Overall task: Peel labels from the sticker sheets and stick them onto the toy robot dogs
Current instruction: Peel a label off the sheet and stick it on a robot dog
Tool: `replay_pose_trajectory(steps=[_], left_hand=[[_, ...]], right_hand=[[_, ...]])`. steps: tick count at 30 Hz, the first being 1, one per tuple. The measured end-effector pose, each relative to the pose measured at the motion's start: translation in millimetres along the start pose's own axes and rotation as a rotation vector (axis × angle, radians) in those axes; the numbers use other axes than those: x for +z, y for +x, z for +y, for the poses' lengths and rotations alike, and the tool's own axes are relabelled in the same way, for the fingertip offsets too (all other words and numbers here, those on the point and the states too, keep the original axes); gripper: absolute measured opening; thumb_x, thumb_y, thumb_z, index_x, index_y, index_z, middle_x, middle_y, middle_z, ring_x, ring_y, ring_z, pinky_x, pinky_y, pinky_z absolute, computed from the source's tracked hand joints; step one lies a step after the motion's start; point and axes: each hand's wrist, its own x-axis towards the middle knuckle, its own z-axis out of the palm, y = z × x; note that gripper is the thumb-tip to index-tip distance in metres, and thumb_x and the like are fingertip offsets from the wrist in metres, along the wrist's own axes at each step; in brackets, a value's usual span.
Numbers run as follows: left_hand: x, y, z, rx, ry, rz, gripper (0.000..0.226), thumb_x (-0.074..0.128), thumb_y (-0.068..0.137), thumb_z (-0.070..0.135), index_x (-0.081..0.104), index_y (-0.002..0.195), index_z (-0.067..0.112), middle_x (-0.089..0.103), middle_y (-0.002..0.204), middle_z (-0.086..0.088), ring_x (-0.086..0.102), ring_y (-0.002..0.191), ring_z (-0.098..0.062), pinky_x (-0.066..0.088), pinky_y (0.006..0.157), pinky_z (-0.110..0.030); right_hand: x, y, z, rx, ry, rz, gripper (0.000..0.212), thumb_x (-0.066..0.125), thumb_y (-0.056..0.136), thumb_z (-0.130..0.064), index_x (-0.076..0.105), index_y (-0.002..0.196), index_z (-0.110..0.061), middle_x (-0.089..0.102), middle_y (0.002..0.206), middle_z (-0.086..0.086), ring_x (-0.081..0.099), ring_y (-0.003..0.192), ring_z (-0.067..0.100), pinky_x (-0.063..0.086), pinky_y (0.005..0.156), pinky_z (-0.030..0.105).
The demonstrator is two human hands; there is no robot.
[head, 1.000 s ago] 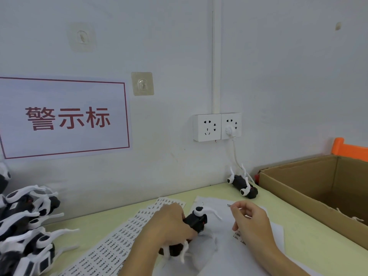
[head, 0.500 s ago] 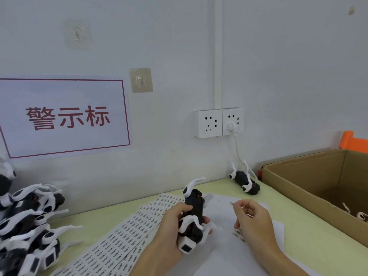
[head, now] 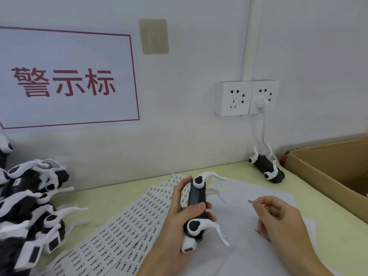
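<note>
Steadiness matters now: my left hand [head: 180,218] grips the black-and-white plastic toy robot dog [head: 196,208] at lower centre, while my right hand [head: 278,218] pinches slim metal tweezers [head: 251,201]; any label on them is too small to see. White printed sticker sheets [head: 127,226] fan lower left, and the brown cardboard box [head: 328,172] hems the right of the surface [head: 119,194], so I'd approach over the white paper [head: 249,246].
</note>
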Motion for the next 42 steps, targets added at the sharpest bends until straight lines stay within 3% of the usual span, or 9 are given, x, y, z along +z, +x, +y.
replay_pose_trajectory(steps=[5, 12, 19, 24, 29, 31, 32, 36, 42], left_hand=[[3, 3, -1, 0.051, 0.181, 0.051, 0.068, 0.071, 0.072, 0.008, 0.061, 0.128, 0.044, 0.069, 0.101, -0.018, 0.068, 0.076, -0.037, 0.054, 0.074, -0.040], [4, 8, -3, 0.027, 0.326, 0.039, 0.063, 0.075, 0.069, 0.014, 0.066, 0.117, 0.055, 0.067, 0.103, -0.016, 0.064, 0.069, -0.021, 0.057, 0.072, -0.027], [4, 7, -5, 0.035, 0.422, 0.026, 0.061, 0.071, 0.072, 0.017, 0.064, 0.119, 0.056, 0.065, 0.092, -0.004, 0.059, 0.070, -0.018, 0.058, 0.087, -0.045], [6, 7, -5, 0.026, 0.465, 0.037, 0.062, 0.072, 0.070, 0.020, 0.063, 0.118, 0.059, 0.067, 0.091, 0.001, 0.062, 0.073, -0.016, 0.057, 0.090, -0.045], [6, 7, -5, 0.017, 0.433, 0.026, 0.064, 0.072, 0.070, 0.018, 0.064, 0.119, 0.057, 0.068, 0.091, -0.001, 0.060, 0.069, -0.018, 0.059, 0.080, -0.037], [6, 7, -5, 0.018, 0.425, 0.022, 0.064, 0.073, 0.069, 0.017, 0.064, 0.120, 0.056, 0.067, 0.090, -0.003, 0.059, 0.067, -0.018, 0.058, 0.074, -0.030], [5, 7, -5, 0.016, 0.425, 0.018, 0.065, 0.073, 0.069, 0.017, 0.064, 0.121, 0.055, 0.066, 0.089, -0.003, 0.059, 0.066, -0.018, 0.057, 0.074, -0.029], [4, 8, -7, 0.013, 0.424, 0.013, 0.065, 0.073, 0.069, 0.017, 0.064, 0.121, 0.055, 0.068, 0.088, -0.003, 0.060, 0.067, -0.019, 0.057, 0.074, -0.031], [4, 9, -8, 0.022, 0.434, 0.013, 0.065, 0.073, 0.070, 0.018, 0.063, 0.120, 0.058, 0.068, 0.088, -0.003, 0.061, 0.068, -0.021, 0.057, 0.074, -0.030]], right_hand=[[-1, -4, -7, -0.032, -0.022, -0.043, 0.015, 0.064, 0.094, -0.013, 0.067, 0.079, -0.014, 0.057, 0.053, 0.015, 0.047, 0.044, 0.015, 0.038, 0.052, 0.027], [2, -5, -4, -0.143, -0.065, -0.060, 0.028, 0.059, 0.096, -0.007, 0.063, 0.073, -0.024, 0.057, 0.060, 0.004, 0.048, 0.052, 0.014, 0.042, 0.048, 0.012], [4, -10, -27, -0.481, -0.449, -0.042, 0.011, 0.053, 0.087, -0.024, 0.056, 0.080, -0.032, 0.061, 0.084, -0.011, 0.054, 0.075, 0.013, 0.041, 0.065, 0.013], [-3, 14, -66, -0.417, -0.536, -0.270, 0.015, 0.060, 0.090, -0.025, 0.060, 0.077, -0.033, 0.064, 0.075, -0.012, 0.057, 0.065, 0.012, 0.039, 0.051, 0.008], [3, 22, -94, -0.337, -0.317, -0.406, 0.022, 0.066, 0.090, -0.026, 0.061, 0.069, -0.030, 0.058, 0.086, -0.013, 0.055, 0.064, -0.003, 0.036, 0.052, 0.008], [7, 19, -93, -0.247, -0.256, -0.456, 0.011, 0.061, 0.080, -0.035, 0.063, 0.071, -0.028, 0.058, 0.093, -0.014, 0.057, 0.073, 0.000, 0.040, 0.059, 0.026], [10, 17, -91, -0.221, -0.228, -0.455, 0.010, 0.060, 0.077, -0.035, 0.063, 0.072, -0.027, 0.059, 0.095, -0.013, 0.059, 0.083, 0.003, 0.042, 0.065, 0.027], [17, 11, -81, -0.217, -0.230, -0.444, 0.021, 0.065, 0.092, -0.014, 0.065, 0.073, -0.022, 0.060, 0.098, -0.009, 0.060, 0.106, 0.007, 0.043, 0.076, 0.010], [18, 11, -80, -0.243, -0.262, -0.450, 0.008, 0.062, 0.078, -0.029, 0.065, 0.072, -0.025, 0.058, 0.097, -0.011, 0.061, 0.104, 0.007, 0.043, 0.076, 0.017]])
